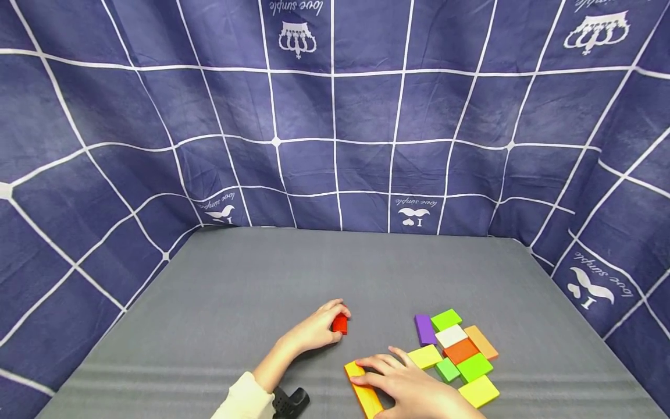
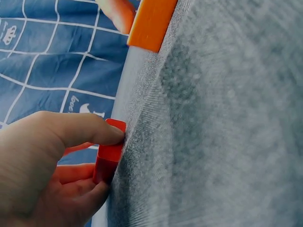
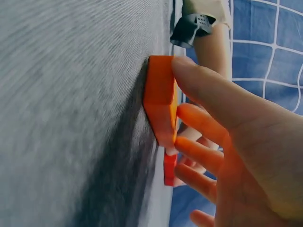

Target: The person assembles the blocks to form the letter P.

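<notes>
My left hand (image 1: 316,329) pinches a small red block (image 1: 340,325) on the grey tabletop, with the thumb at one side and fingers at the other. The left wrist view shows the thumb on the edge of the red block (image 2: 110,153). Nearer to me, the right hand (image 1: 408,384) holds a long yellow-orange block (image 1: 365,391) that lies flat. In the right wrist view its thumb is on the near end of the long block (image 3: 160,80), and bent fingers reach along the side. Part of that block is hidden under the right hand.
Right of the hands, several flat blocks lie close together, among them a purple block (image 1: 425,330), a white block (image 1: 451,336), an orange-red block (image 1: 460,351) and a yellow block (image 1: 478,391). A blue checked cloth (image 1: 366,169) hangs behind the grey tabletop (image 1: 262,267) and along its sides.
</notes>
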`<state>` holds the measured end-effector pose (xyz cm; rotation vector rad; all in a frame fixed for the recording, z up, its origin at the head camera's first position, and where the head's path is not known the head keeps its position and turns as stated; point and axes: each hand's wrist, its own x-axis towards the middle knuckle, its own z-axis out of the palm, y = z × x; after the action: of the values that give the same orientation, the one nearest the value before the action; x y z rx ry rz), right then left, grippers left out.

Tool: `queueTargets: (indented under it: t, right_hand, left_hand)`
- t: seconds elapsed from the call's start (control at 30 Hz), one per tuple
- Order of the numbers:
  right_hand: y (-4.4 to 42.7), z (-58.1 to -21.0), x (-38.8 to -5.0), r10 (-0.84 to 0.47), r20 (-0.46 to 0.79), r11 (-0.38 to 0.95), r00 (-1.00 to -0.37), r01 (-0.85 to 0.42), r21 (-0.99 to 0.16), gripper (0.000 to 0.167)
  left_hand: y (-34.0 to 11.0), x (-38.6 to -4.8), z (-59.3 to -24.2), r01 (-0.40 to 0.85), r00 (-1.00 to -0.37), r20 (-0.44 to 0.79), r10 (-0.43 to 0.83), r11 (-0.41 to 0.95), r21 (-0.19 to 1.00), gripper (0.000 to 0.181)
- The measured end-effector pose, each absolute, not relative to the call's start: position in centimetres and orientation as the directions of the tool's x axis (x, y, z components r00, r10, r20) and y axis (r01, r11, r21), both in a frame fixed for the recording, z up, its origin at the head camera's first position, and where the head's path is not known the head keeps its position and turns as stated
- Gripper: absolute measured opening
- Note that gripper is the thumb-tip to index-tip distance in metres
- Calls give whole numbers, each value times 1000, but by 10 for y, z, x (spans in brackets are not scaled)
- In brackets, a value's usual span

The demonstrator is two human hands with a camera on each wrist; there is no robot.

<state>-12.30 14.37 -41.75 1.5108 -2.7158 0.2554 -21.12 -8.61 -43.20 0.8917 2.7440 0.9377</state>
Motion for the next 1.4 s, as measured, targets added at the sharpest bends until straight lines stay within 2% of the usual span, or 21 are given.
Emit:
queueTargets:
  t: [0.4,0.8,1.13,1.4]
  right_hand:
    - [111,-422,-129,-731,191,641,-655,-756,-133,53]
    - [97,-436,-143,-608,144,664,-781,-600,-446,56]
    - [92,-446,-146,-550,125,608,-826,-498,-619,59]
    - [90,-452,-144,-537,171,596,-826,-515,-616,60]
  left_hand:
    - [-95,-213,-435,443,-868,135,477,624,643,44]
    - [-104,-218,-444,437,-854,162,494,513,739,43]
    - [-106,-222,-449,415,-840,146,523,446,793,41]
    - [-108,-221,-451,411,-830,161,533,391,823,40]
